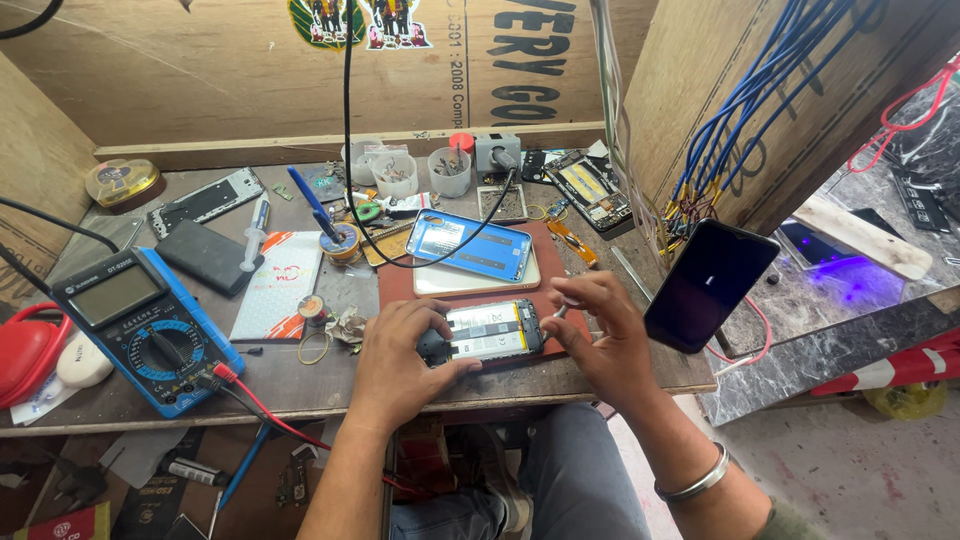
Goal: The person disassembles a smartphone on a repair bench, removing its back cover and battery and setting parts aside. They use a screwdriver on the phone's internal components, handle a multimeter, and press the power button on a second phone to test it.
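An opened phone (490,330) with its back off lies on a red-brown mat (400,285) at the bench's front edge. My left hand (400,355) grips the phone's left end and holds it down. My right hand (598,330) rests at the phone's right end and pinches a thin metal tool (560,311) between thumb and fingers. Just behind lies a blue-framed phone (470,245) on top of a white one.
A blue multimeter (145,325) with red and black leads sits at the left. A dark phone (710,283) leans at the right edge. Small cups (448,170), a syringe (252,235), phone parts and a hanging black cable (348,120) crowd the back.
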Demonstrator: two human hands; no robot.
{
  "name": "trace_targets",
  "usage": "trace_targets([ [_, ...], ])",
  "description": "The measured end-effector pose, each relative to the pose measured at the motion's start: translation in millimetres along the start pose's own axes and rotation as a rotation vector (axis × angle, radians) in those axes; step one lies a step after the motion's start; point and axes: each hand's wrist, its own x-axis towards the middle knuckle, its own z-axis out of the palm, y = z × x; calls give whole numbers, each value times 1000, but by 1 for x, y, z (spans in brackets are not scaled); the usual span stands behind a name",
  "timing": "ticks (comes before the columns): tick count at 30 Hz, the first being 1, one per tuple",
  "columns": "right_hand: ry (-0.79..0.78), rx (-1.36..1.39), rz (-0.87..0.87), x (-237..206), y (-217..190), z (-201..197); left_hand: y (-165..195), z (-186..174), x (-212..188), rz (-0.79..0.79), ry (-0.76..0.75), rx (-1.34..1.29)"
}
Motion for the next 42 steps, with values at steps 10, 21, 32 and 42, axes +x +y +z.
trace_targets([
  [10, -14, 70, 14, 2, -6, 1, 1, 0, 0, -15, -11, 9],
  [21, -11, -246, 134, -11, 7, 4, 0, 0, -1, -19, -12, 6],
  [32, -78, -85, 77, -11, 12, -1, -2, 2, -1, -9, 1, 12],
  [42, -168, 211, 45, -2, 5, -6, -1, 1, 0, -20, -5, 10],
])
